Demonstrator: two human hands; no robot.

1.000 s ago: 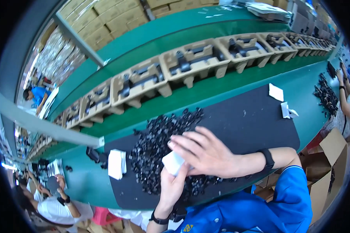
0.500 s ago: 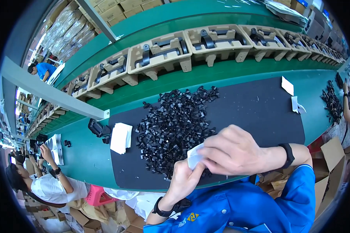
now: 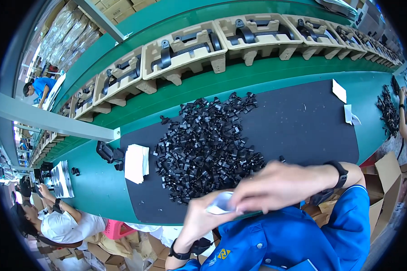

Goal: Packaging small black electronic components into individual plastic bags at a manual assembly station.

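My left hand is closed around a small white pouch, whose mouth gapes in a rounded opening. My right hand, smeared by motion, has its fingers curled against the pouch's right edge; what may be inside the pouch cannot be made out. Just beyond both hands lies a big heap of small black plastic clip-like parts on a dark mat. A stack of white slips rests at the mat's left side.
Moulded pulp trays holding black parts line the green conveyor beyond. A grey post crosses at left. White paper pieces lie far right, near a black cable pile. A person in white sits at left; an open carton stands right.
Both hands have drawn slightly nearer to my body. The white pouch has tilted and its mouth now shows open. My right hand has moved down. The whole view has shifted slightly.
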